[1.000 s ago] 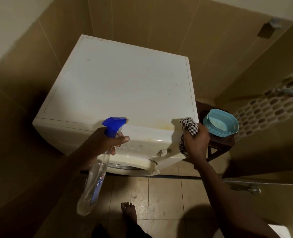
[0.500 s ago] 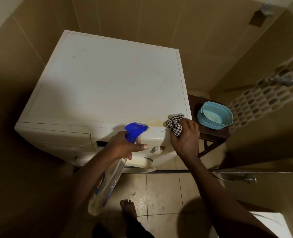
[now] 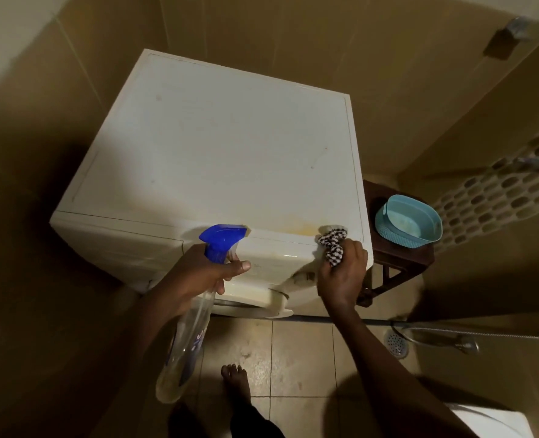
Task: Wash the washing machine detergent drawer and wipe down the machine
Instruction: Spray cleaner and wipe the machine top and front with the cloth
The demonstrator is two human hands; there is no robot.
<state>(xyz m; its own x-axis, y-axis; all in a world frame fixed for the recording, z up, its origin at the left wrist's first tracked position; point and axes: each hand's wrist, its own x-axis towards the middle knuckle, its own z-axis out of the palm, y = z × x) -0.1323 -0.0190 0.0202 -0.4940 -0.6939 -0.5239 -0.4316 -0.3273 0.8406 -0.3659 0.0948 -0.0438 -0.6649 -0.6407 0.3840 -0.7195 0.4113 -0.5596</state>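
A white front-loading washing machine (image 3: 224,153) fills the middle of the head view, seen from above. A yellowish stain marks its top near the front right corner. My left hand (image 3: 205,273) grips the neck of a clear spray bottle (image 3: 186,349) with a blue trigger head, held in front of the control panel. My right hand (image 3: 344,276) is closed on a black-and-white checked cloth (image 3: 332,246), pressed against the machine's front right top edge next to the stain. The detergent drawer front is at the panel's left; my hands partly hide the panel.
A light blue plastic basket (image 3: 408,221) sits on a dark wooden stool (image 3: 397,263) right of the machine. Tiled walls close in behind and on both sides. On the floor: a hose, a round drain (image 3: 397,343), my bare foot (image 3: 236,382), a white fixture at bottom right.
My right hand with the cloth has moved from the machine's right corner onto its front top edge by the stain. My left hand has shifted the spray bottle to the right along the panel.
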